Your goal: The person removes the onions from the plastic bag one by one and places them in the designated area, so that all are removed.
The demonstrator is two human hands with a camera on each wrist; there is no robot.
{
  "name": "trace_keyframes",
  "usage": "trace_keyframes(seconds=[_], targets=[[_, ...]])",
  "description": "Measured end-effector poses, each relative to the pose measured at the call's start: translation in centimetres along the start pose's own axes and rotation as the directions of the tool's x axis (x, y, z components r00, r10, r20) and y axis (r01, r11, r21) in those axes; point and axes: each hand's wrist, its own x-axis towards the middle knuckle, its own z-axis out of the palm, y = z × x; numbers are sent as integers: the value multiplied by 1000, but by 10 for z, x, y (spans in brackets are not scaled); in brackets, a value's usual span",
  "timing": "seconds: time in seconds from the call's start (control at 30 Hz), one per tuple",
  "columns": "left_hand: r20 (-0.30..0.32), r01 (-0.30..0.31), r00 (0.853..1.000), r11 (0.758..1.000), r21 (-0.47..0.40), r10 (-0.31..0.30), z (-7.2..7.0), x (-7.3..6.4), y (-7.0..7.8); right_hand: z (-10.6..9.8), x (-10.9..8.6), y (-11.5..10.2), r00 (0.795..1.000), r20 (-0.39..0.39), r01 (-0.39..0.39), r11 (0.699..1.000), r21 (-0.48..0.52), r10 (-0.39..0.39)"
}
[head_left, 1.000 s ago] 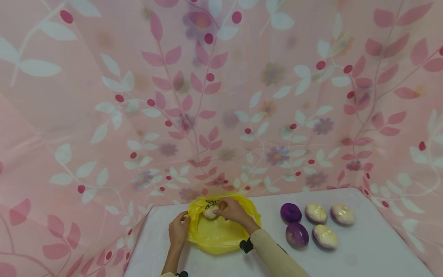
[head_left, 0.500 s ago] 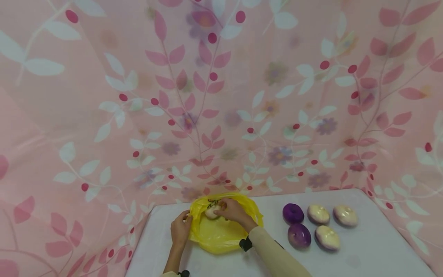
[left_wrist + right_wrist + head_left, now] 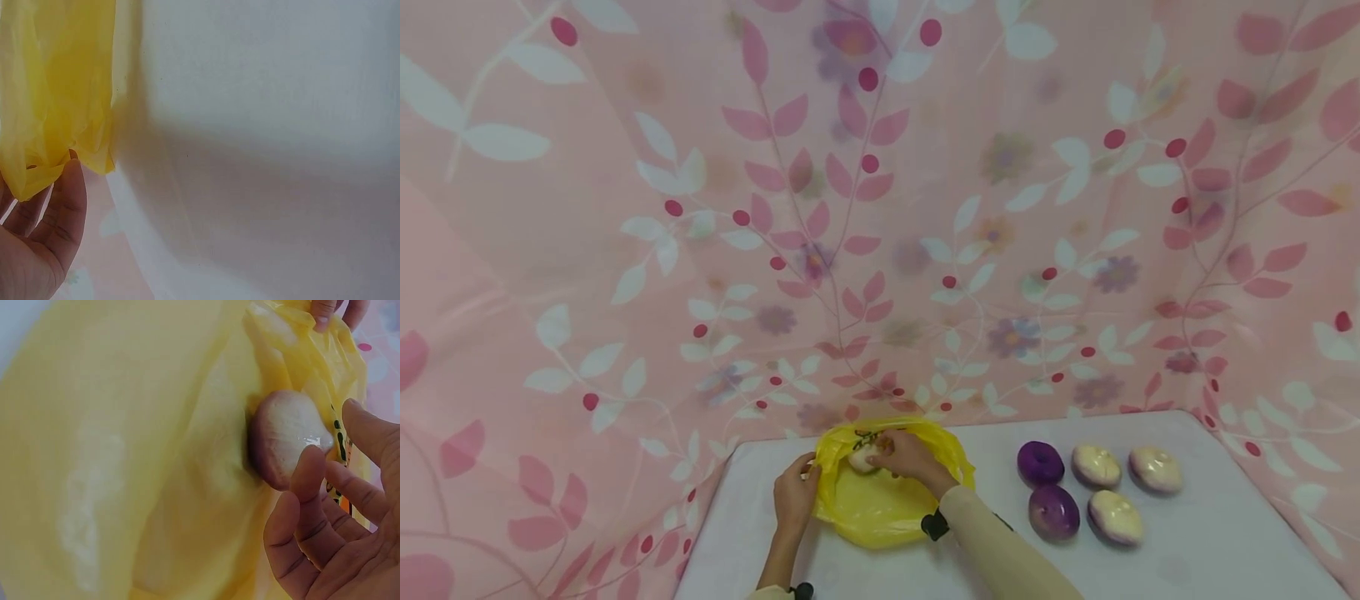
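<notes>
A yellow plastic bag [image 3: 880, 529] lies with its mouth spread wide on the white table. My left hand [image 3: 795, 496] pinches the bag's left rim; in the left wrist view its fingers [image 3: 69, 206] meet the gathered plastic. Inside the bag, toward the back, is a white and purple turnip [image 3: 281, 437]. My right hand [image 3: 913, 458] reaches over the bag's right side into its mouth. From the right wrist view, its thumb stands apart from the turnip and its loosely bent fingers [image 3: 309, 475] are right at the turnip's side, not wrapped around it.
To the right of the bag several more turnips lie on the table [image 3: 1217, 542]: two with purple sides up [image 3: 1054, 512] and others pale side up [image 3: 1116, 518]. A pink floral curtain [image 3: 880, 250] hangs behind the table's back edge.
The head view has shifted slightly, so everything sits a little further right. Less of the turnip shows beside my right hand. My left hand keeps its place at the bag's rim.
</notes>
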Motion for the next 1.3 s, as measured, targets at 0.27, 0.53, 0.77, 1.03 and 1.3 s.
trace_keyframes(seconds=[0.27,0.53,0.77,1.03,1.3], targets=[[3,-2,1000,1000,9,2,0,1,3,-2,1,-10,1000,13,7,1000,-17,-6],[-9,-10,1000,1000,12,10,0,2,6,-2,4,-20,999,-13,49,995,-84,-50],[-13,-22,1000,1000,12,22,3,4,6,2,7,-20,998,-25,58,992,-116,-61],[-7,-10,1000,1000,2,10,3,8,10,7,9,-17,997,-19,79,992,-94,-81],[-5,-7,1000,1000,15,7,5,10,8,14,14,-16,999,-19,32,997,-63,-34]])
